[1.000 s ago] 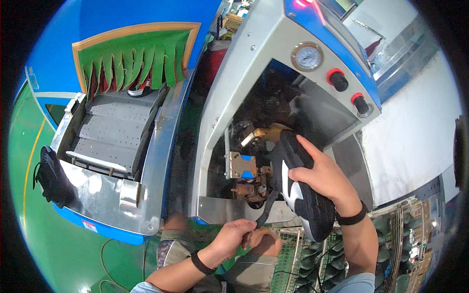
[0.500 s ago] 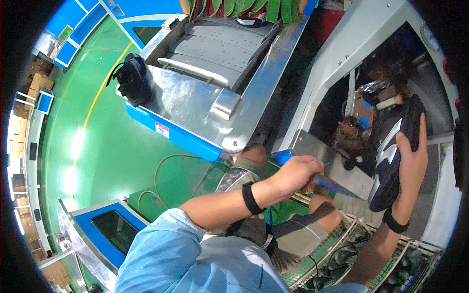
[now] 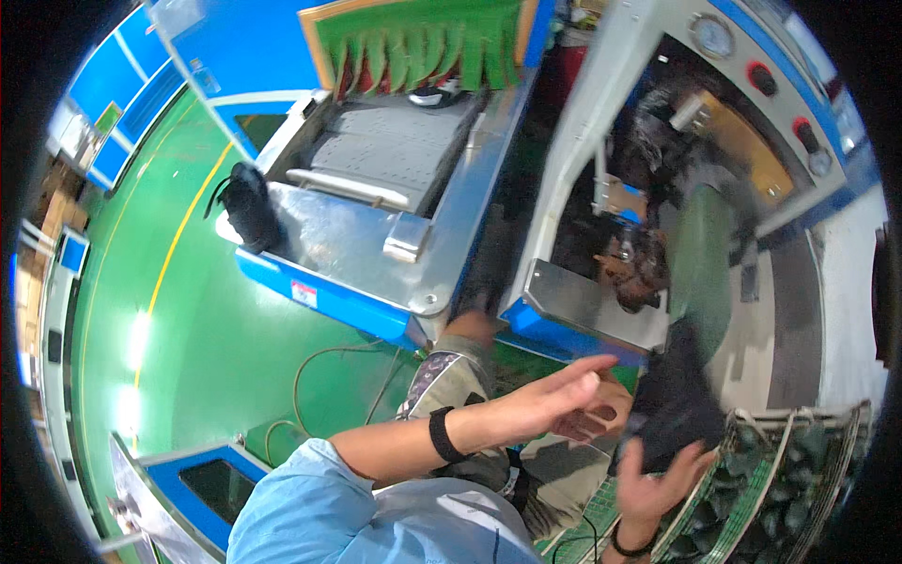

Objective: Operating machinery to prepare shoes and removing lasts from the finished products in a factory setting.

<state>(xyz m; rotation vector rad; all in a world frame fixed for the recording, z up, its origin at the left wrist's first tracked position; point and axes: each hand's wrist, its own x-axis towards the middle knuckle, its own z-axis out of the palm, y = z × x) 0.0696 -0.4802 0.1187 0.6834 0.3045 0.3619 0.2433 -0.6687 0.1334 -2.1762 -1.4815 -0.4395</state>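
My left hand (image 3: pixel 573 399) is held out in front of the machine's blue edge, fingers stretched and apart, with nothing in it. Just beyond its fingertips is a black shoe (image 3: pixel 672 409), blurred by motion. My right hand (image 3: pixel 662 484) cups the shoe's lower end, thumb and fingers spread around it. From the shoe's upper end a long green shape like a shoe last (image 3: pixel 700 268) rises toward the machine opening, also smeared. Whether the last sits inside the shoe I cannot tell.
A machine with a metal plate (image 3: pixel 564 291) and a gauge (image 3: pixel 711 36) stands ahead right. A conveyor (image 3: pixel 395 141) with a green fringed curtain (image 3: pixel 423 42) carries a shoe (image 3: pixel 435 94). Another black shoe (image 3: pixel 249 209) rests on its metal end. A wire basket (image 3: pixel 789 442) holds several dark green lasts.
My right hand has dropped from beside the machine opening toward the basket, and the black shoe has turned, with green now showing. My left hand has opened from a closed fist and moved slightly lower.
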